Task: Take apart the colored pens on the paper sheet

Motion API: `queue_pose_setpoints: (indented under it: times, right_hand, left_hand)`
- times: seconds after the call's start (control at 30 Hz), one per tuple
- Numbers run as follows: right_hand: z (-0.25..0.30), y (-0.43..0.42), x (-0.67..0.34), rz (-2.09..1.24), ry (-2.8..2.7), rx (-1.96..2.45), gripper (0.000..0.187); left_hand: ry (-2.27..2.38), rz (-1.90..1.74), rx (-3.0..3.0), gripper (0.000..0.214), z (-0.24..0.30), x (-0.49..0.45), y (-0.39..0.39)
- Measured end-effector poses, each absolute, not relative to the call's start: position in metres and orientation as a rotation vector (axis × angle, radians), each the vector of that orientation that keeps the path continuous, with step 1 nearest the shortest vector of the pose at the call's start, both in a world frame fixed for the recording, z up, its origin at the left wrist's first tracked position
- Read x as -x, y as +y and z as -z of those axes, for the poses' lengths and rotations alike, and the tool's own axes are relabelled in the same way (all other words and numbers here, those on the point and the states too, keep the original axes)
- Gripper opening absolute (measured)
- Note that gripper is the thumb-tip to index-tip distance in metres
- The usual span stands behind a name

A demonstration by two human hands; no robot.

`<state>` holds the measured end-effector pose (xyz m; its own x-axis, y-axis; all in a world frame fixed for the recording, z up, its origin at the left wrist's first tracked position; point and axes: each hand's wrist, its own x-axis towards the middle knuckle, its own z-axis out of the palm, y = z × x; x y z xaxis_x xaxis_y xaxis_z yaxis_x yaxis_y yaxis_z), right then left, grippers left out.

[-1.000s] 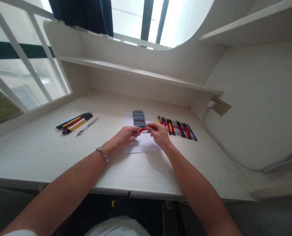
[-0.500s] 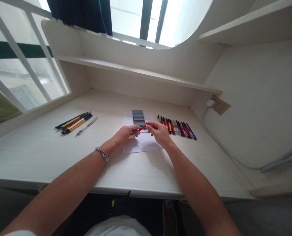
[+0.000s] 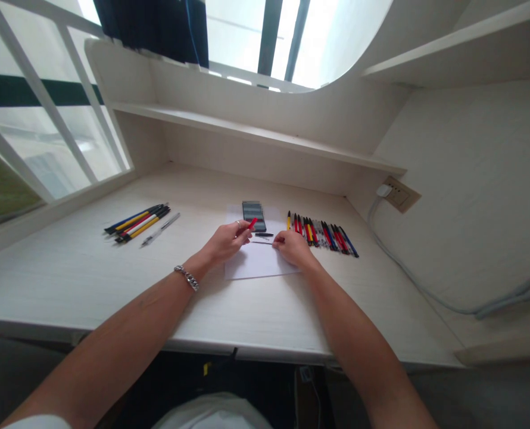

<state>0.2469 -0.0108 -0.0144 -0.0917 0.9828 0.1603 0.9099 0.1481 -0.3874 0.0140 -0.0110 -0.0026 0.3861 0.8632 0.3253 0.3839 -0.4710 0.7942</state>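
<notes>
My left hand (image 3: pixel 228 240) is closed around a red pen barrel (image 3: pixel 252 223), whose upper end sticks out past the fingers. My right hand (image 3: pixel 292 246) is pinched at the end of a thin dark pen refill (image 3: pixel 261 242) lying low over the paper. Just beyond the refill, a short black pen part (image 3: pixel 264 235) rests at the paper's upper middle. Both hands are over the white paper (image 3: pixel 258 268). A phone (image 3: pixel 253 215) lies at the paper's far edge, its screen lit.
To the right, several red, yellow, blue and clear pens (image 3: pixel 323 234) lie in a row. At left are a bundle of coloured pens (image 3: pixel 137 223) and one clear pen (image 3: pixel 161 230). A charger (image 3: pixel 383 190) with a grey cable is plugged into the wall socket (image 3: pixel 401 194).
The hands have drawn apart. My left hand has kept the red barrel and tilted it up, while my right hand has come down to the thin refill on the paper.
</notes>
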Motion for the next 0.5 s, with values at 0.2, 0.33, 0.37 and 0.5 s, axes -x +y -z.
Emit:
queue_pose_setpoints:
  times: [0.2, 0.33, 0.37, 0.5]
  right_hand:
    - [0.004, -0.014, -0.250, -0.310, -1.956, 1.726, 0.012]
    - [-0.006, -0.018, -0.260, -0.370, -1.770, 1.451, 0.017]
    - [-0.008, -0.019, -0.261, -0.371, -1.745, 1.410, 0.018]
    - [-0.012, -0.023, -0.261, -0.350, -1.752, 1.380, 0.018]
  left_hand:
    - [1.167, -0.987, -2.041, 0.026, 0.006, -0.010, -0.005]
    - [1.246, -0.961, -2.116, 0.027, 0.006, -0.008, -0.004]
    - [1.256, -0.961, -2.127, 0.027, 0.006, -0.008, -0.003]
    - [1.287, -0.954, -2.154, 0.027, 0.007, -0.006, -0.002]
